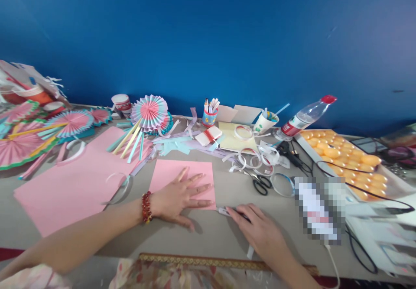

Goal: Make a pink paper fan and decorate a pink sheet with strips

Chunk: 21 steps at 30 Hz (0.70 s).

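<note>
My left hand (pixel 175 198) lies flat with its fingers spread on a square sheet of pink paper (pixel 164 170). A red beaded bracelet circles that wrist. To the right, my right hand (pixel 260 230) is closed around a utility knife (pixel 225 211), whose tip points at the sheet's lower right corner. Most of the knife's body is hidden by the fingers. At the left rests a larger pink sheet (pixel 68 189), with a white paper ring (pixel 120 188) overlapping its right edge. Black-handled scissors (pixel 261 184) lie beyond my right hand.
Pleated paper rosettes (pixel 149 112) and fans fill the back left. Behind the sheet stand a pen cup (pixel 209 116), a paper cup (pixel 265 122) and a tilted plastic bottle (pixel 305 118). A tray of orange balls (pixel 344 161) and cables occupy the right.
</note>
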### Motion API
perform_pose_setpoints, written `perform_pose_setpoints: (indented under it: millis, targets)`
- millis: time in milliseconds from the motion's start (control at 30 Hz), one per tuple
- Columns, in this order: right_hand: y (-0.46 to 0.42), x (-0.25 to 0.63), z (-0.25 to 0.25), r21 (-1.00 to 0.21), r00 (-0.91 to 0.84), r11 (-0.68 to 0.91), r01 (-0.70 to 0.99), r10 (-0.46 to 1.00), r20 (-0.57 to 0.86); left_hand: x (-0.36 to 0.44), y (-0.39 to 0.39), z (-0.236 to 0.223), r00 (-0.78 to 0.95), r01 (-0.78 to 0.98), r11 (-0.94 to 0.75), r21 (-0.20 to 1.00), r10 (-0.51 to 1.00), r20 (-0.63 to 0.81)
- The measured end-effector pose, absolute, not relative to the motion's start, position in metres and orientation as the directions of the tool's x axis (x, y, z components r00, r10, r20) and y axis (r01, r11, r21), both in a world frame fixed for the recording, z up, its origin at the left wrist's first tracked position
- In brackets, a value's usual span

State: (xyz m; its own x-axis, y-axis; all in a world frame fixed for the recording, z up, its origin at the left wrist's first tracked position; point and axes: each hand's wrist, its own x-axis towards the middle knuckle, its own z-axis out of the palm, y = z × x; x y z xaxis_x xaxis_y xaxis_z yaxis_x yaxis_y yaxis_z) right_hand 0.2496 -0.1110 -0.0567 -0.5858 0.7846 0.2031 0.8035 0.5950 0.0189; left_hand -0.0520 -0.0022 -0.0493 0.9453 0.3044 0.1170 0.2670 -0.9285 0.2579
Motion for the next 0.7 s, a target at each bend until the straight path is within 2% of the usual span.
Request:
perform_pose_setpoints:
  millis: [333, 500, 700]
  targets:
    - [-0.1186, 0.2426, -0.0597, 0.013, -0.522, 0.532, 0.847, 0.826, 0.212, -0.051, -0.0022, -0.0493, 0.951, 0.257, -0.937, 0.237, 0.289, 0.113]
    - [-0.118, 0.2415, -0.0603, 0.017, -0.547, 0.557, 0.83, 0.808, 0.218, -0.0508, -0.0019, -0.0491, 0.947, 0.261, -0.928, 0.265, 0.3, 0.118]
    - [-0.1199, 0.2427, -0.0624, 0.034, -0.554, 0.559, 0.828, 0.808, 0.2, -0.0516, -0.003, -0.05, 0.941, 0.256, -0.935, 0.247, 0.299, 0.159]
